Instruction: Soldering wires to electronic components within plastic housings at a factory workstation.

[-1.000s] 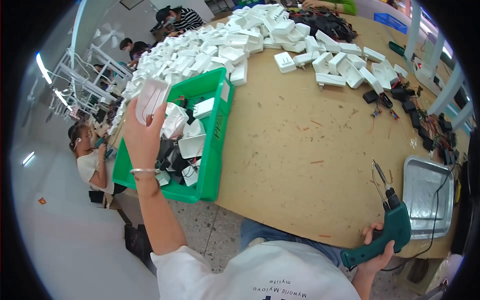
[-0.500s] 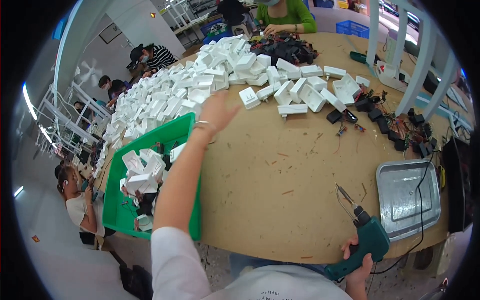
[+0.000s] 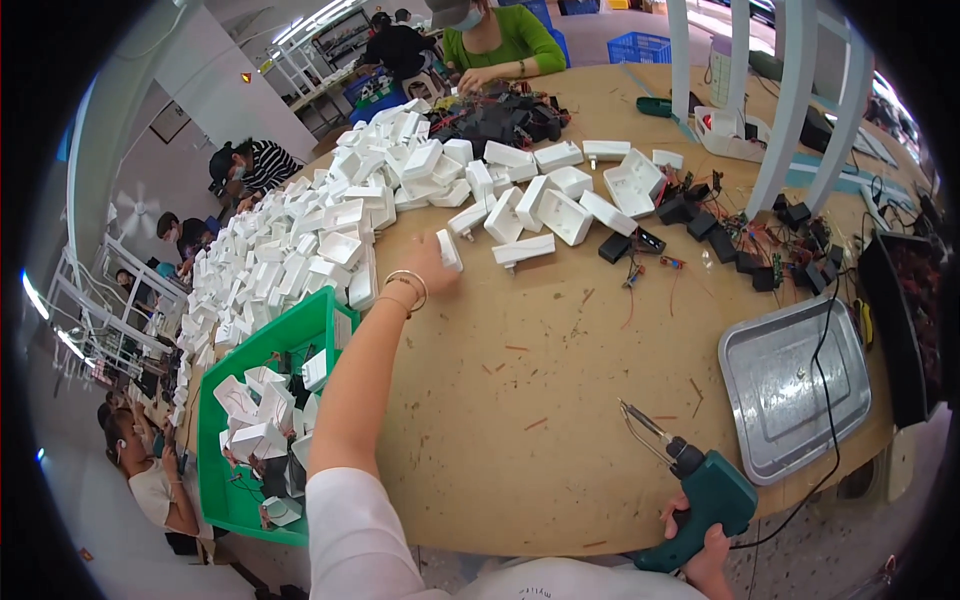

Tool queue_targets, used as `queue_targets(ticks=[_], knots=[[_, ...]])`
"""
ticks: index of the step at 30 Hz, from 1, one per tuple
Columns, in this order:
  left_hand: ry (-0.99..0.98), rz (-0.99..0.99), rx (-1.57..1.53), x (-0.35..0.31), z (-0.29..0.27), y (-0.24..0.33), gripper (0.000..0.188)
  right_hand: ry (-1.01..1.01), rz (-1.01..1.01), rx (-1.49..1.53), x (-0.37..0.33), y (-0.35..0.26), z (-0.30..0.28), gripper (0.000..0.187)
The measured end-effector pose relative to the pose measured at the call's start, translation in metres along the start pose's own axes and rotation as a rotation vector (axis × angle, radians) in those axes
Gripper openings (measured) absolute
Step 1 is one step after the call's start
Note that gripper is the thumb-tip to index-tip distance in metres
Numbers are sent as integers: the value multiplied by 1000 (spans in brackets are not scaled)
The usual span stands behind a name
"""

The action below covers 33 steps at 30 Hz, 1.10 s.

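Evidently the left hand (image 3: pixel 430 268) is the nearer one to the small white plastic box-shaped housing (image 3: pixel 450 252), which sits at its fingers' right side on the tan tabletop (image 3: pixel 570 350); long axis runs mostly away from the body, far end leaning left. Fingers touch or nearly touch it; blur and angle hide the grasp, so cannot tell whether they are closed on it. Right hand (image 3: pixel 706 552), well apart, is wrapped around the handle of a dark-green pistol-shaped soldering tool (image 3: pixel 715 505), tip angled forward and left. Heaped white plastic housings (image 3: pixel 290 255) lie left of and beyond the left hand; green plastic bin (image 3: pixel 325 315) left of that forearm. Writing: pale label (image 3: pixel 344 326) on the bin, unreadable; dark shirt lettering (image 3: pixel 535 592), partly cut off, between the arms.
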<state>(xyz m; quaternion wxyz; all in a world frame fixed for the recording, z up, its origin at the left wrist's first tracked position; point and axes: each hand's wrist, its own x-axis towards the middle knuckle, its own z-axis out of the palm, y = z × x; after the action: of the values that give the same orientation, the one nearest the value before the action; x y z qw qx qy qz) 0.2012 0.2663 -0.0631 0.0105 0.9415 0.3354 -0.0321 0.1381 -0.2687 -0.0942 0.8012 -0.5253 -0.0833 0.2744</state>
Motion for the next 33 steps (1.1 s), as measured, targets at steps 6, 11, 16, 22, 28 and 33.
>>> queue_targets(ticks=[6,11,16,22,28,33], knots=[[-147,95,175,-33,-9,38,89,-21,47,21,5,-8,2,71],[-381,72,-11,-88,-24,25,88,-127,101,112,4,-4,-4,75],[-460,301,-831,-132,-30,73,55,-132,85,109,2,3,-11,74],[-154,513,-886,-226,19,112,31,-98,-82,80,6,2,-6,69],[-19,702,-598,-247,16,125,29,-119,-93,80,8,3,-5,67],[7,742,-582,-222,-7,133,22,-113,-108,105,7,6,-7,67]])
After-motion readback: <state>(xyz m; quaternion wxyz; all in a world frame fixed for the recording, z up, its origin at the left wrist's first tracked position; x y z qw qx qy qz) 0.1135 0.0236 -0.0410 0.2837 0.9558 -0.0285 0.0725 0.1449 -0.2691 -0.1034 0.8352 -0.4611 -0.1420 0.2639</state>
